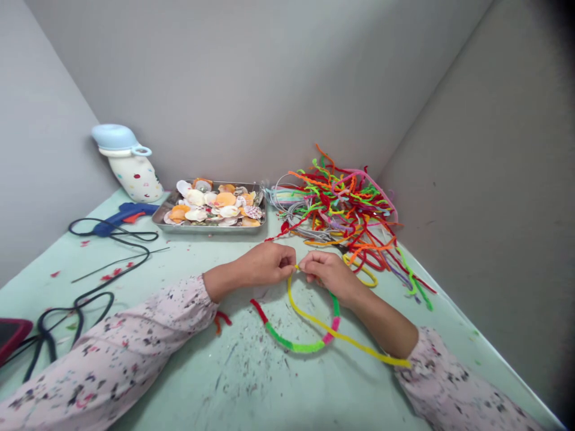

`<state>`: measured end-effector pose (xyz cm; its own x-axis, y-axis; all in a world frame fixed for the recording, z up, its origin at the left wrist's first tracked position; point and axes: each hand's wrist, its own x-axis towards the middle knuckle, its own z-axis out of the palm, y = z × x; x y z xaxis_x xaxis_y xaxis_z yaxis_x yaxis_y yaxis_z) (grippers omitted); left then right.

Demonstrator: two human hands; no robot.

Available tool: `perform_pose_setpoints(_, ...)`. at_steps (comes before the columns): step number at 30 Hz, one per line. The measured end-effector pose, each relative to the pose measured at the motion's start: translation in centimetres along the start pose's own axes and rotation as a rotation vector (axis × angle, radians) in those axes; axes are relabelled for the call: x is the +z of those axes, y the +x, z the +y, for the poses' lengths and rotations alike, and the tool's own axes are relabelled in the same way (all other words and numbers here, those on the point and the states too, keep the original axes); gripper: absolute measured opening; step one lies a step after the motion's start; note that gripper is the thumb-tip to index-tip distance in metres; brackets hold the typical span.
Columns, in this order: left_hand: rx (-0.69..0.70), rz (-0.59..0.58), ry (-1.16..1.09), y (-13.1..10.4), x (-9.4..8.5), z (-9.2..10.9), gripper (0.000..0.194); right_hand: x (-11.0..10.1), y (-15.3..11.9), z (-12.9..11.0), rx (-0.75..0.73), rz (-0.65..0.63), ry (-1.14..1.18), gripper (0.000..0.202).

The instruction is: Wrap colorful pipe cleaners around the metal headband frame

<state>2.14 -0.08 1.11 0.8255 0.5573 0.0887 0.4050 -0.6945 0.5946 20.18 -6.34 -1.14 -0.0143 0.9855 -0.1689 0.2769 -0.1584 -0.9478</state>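
My left hand (272, 263) and my right hand (330, 274) meet at mid-table, each closed in a pinch on a yellow pipe cleaner (314, 320). A small bit of yellow shows between the fingertips. From there its long tail curves down and runs right to my right sleeve. Below the hands bends a multicoloured pipe cleaner (308, 347) with red, green and pink stretches; its upper right end goes behind my right hand, so whether it is held or joined to the yellow one is hidden. Small red and orange pieces (220, 320) lie beside my left forearm.
A metal tray (211, 230) of seashells stands at the back. Right of it is a tangled heap of pipe cleaners (341, 203). At left are a blue glue gun (117, 218), a black cord (135, 263), a leaning bottle (135, 173) and a red-edged object (18, 335).
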Motion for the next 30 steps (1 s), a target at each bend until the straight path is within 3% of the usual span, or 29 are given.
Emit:
perform_pose_setpoints(16, 0.071, 0.107, 0.297, -0.05, 0.42, 0.43, 0.008, 0.05, 0.14, 0.00, -0.002, 0.009, 0.006, 0.011)
perform_pose_setpoints(22, 0.039, 0.082, 0.283, -0.06, 0.32, 0.43, 0.012, -0.06, 0.23, 0.10, -0.010, 0.020, 0.007, 0.012)
perform_pose_setpoints(30, 0.142, 0.120, 0.418, -0.08, 0.44, 0.55, 0.009, -0.02, 0.16, 0.10, -0.003, 0.002, -0.004, 0.011)
